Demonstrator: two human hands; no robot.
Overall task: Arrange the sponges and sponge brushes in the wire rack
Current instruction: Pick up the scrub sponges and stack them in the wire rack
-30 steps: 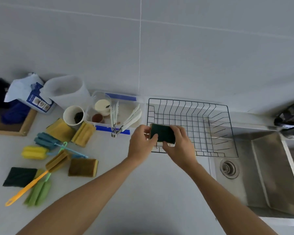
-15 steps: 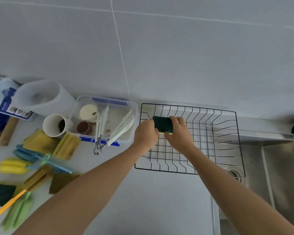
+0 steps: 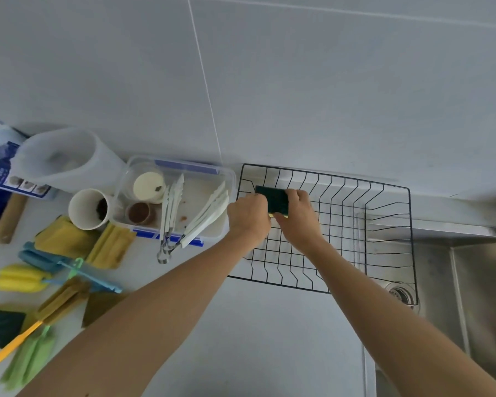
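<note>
A dark green sponge [image 3: 275, 199] with a yellow underside is held inside the far left corner of the black wire rack [image 3: 384, 247]. My left hand [image 3: 248, 217] grips its left end and my right hand [image 3: 297, 217] grips its right side. On the counter at the left lie several more sponges and brushes: yellow sponges [image 3: 113, 246], a blue sponge brush [image 3: 55, 262], a yellow sponge brush [image 3: 17, 279], a brush with an orange handle [image 3: 55, 305], a green sponge brush [image 3: 29, 359] and a dark green sponge [image 3: 0, 328].
A clear plastic box [image 3: 181, 173] with tongs and small cups stands left of the rack. A white cup [image 3: 86, 209] and a translucent jug [image 3: 66, 159] are beside it. The steel sink [image 3: 470, 296] lies to the right; the rack overhangs its edge.
Both hands carried the green sponge from the rack's near edge to its far left corner and lowered it inside. The view shifted right.
</note>
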